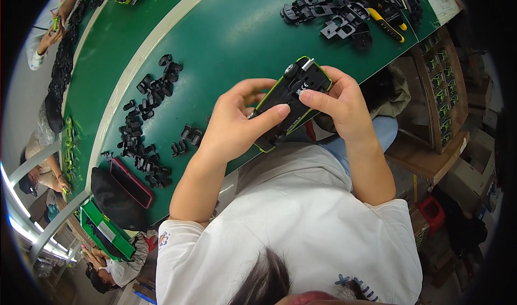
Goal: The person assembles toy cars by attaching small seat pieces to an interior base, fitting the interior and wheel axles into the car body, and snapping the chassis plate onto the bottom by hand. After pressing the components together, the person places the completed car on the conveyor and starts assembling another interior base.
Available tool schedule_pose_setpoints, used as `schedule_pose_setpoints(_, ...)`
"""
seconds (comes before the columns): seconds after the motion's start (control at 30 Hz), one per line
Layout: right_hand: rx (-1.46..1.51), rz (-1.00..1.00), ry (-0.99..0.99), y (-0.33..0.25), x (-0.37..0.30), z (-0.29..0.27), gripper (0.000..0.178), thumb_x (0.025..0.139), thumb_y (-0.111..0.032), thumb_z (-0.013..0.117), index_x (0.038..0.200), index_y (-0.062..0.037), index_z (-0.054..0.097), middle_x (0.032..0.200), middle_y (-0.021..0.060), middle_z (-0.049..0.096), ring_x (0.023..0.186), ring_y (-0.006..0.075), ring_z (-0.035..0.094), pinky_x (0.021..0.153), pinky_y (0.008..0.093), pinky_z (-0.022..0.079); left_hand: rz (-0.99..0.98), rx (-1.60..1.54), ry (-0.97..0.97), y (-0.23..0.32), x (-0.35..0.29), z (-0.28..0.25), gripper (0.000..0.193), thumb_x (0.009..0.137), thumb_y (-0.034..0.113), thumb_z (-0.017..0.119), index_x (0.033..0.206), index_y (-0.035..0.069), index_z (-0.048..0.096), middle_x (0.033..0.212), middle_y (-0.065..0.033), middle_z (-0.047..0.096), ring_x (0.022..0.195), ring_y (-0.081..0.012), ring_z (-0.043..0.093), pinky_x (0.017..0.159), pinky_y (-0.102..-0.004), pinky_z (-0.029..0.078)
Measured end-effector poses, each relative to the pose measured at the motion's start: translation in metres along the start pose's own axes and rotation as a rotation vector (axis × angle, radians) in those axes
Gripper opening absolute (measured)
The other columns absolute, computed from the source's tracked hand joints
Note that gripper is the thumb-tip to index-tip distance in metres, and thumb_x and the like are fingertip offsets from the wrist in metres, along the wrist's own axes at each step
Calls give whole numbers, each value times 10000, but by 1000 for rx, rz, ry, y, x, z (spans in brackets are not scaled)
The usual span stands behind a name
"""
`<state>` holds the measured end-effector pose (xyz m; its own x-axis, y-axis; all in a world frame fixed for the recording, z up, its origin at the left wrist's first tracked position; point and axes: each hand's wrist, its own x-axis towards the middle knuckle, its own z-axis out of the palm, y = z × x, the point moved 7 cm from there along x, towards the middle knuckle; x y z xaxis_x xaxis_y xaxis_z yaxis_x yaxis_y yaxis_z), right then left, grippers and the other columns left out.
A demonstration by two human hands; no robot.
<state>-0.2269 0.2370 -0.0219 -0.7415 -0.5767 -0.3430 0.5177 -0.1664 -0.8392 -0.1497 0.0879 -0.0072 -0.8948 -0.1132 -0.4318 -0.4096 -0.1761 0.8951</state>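
Between my two hands is a toy car [276,98], tilted, with its black underside facing up and a bright green body edge around it. A silver pipe and a wheel show at its far end. My left hand [234,116] grips the near left side, its thumb pressed on the underside. On the far right side, my right hand [347,103] is closed around the car, with the thumb lying across the black base. The fingers beneath the car are partly hidden. It is held above the edge of the green table [226,46].
Small black plastic parts [153,92] lie in clusters at left, near a red-edged phone [131,182] and a black mesh item [110,197]. Grey-black parts [339,25] and a yellow-handled tool [386,26] lie far right. A wooden rack [458,78] stands right; other people work at left.
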Motion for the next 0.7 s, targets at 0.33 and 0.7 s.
schedule_pose_setpoints(0.33, -96, 40, -4, 5, -3, -1, 266, 765, -72, 789, 965, 17, 639, 888, 60, 690, 784, 96, 647, 711, 236, 538, -145, -152, -155, -13, -3, 14, 369, 867, 112, 718, 1146, -71, 559, 1000, -112, 674, 855, -114, 657, 739, -245, 537)
schedule_pose_setpoints(0.7, -131, 65, -58, 8, 3, 5, 356, 757, -84, 807, 1042, 25, 625, 931, 83, 680, 804, 91, 637, 711, 230, 533, -190, -272, -174, -25, -3, 12, 336, 859, 84, 716, 1118, -56, 555, 964, -102, 678, 840, -125, 668, 732, -261, 552)
